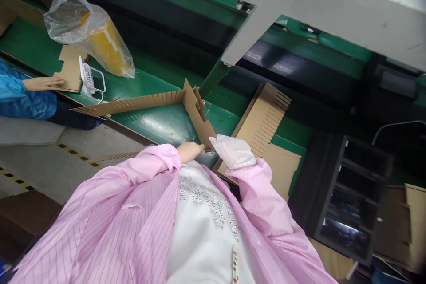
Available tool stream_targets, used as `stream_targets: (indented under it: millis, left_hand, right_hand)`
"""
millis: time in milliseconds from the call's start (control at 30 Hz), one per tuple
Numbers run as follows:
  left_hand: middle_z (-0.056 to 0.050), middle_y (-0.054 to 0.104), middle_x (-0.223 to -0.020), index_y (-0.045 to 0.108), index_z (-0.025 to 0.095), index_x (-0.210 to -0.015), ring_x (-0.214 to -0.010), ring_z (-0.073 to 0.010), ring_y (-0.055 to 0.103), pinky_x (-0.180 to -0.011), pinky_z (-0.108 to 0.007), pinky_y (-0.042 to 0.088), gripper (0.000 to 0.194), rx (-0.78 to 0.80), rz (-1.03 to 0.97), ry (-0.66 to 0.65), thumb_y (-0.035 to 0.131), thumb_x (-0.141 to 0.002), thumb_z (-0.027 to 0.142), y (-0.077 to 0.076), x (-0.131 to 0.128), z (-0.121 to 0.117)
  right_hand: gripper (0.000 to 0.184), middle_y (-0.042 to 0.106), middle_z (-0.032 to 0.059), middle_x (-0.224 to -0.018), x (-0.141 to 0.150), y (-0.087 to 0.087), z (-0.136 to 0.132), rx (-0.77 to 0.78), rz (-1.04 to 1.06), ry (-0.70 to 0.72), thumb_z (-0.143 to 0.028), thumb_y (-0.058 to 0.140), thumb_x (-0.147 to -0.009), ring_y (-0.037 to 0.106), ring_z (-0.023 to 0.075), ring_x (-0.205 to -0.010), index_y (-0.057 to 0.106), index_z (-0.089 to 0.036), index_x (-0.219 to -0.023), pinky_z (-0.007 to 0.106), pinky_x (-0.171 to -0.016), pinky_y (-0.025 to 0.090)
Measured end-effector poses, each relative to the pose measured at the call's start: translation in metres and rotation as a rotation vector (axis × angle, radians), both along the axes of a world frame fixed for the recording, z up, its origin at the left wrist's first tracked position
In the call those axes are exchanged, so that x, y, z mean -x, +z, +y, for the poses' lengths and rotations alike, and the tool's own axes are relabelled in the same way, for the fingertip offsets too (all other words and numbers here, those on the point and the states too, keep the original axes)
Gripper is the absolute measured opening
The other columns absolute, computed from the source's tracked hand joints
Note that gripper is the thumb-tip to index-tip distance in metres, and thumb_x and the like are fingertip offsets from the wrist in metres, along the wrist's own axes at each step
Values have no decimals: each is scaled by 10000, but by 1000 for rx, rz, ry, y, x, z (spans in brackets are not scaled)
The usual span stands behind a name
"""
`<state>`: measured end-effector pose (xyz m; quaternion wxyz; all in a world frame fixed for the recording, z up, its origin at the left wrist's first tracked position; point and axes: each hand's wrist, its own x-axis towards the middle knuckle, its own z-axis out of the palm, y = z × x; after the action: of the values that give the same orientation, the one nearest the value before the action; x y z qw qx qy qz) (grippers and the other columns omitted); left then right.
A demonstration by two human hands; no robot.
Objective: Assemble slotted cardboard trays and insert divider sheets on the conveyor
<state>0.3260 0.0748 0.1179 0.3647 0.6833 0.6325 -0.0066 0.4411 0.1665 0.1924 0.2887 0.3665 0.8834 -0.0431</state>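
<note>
A short cardboard piece [197, 117] with notched edges stands on its edge in front of me. At its far end, a long slotted cardboard strip [140, 103] meets it at an angle and reaches out to the left. My left hand [190, 151] is bare and closed, pinching the near end of the short piece. On the other side of that same end, my right hand [233, 151] wears a white glove and grips the corner between thumb and fingers. Part of the right fingers is hidden by the glove's folds.
Slotted cardboard sheets [262, 120] lie stacked at right on the green bench [156, 120]. A grey post [253, 22] rises behind. At left are a small white fan [88, 75], a plastic bag [96, 35] with something yellow, and a co-worker's hand [43, 83] on cardboard.
</note>
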Motion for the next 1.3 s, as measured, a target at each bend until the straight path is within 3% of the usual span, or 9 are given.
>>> stream_targets:
  millis: [133,500,800,1167,1300]
  left_hand:
    - [-113,707,-937,564,218,-1254,-874,-243,683,-698,-304,488,353,-28,41,-59,400,-941,206,-3,3,4]
    - [-126,707,-908,616,175,-1157,-870,-243,685,-711,-309,491,322,-36,40,22,382,-937,187,-1,0,3]
    - [-115,713,-951,593,201,-1225,-888,-231,685,-713,-288,485,355,-25,54,21,397,-930,180,-1,1,5]
    - [-131,708,-975,605,179,-1189,-898,-241,683,-725,-301,495,332,-43,57,40,399,-930,173,-5,6,8]
    - [-134,707,-973,613,174,-1176,-905,-253,684,-737,-320,500,326,-43,53,52,388,-941,191,-7,6,8]
  right_hand:
    - [425,681,112,-877,-1,2,2,-22,-9,-9,-398,266,-1000,673,210,-833,601,-136,-994,259,-618,411]
    - [449,642,131,-721,5,3,-16,-174,112,-2,-346,210,-1003,660,224,-726,584,-102,-955,258,-551,317]
    - [474,645,127,-710,2,9,-16,-208,127,-28,-377,200,-1005,648,210,-696,590,-114,-961,246,-539,286]
    - [499,664,152,-790,-2,-25,-21,-152,135,-74,-396,192,-1005,667,231,-742,594,-100,-1006,270,-566,349]
    - [520,668,151,-836,-2,-24,-23,-120,111,-101,-467,229,-992,669,237,-770,608,-116,-1039,279,-606,391]
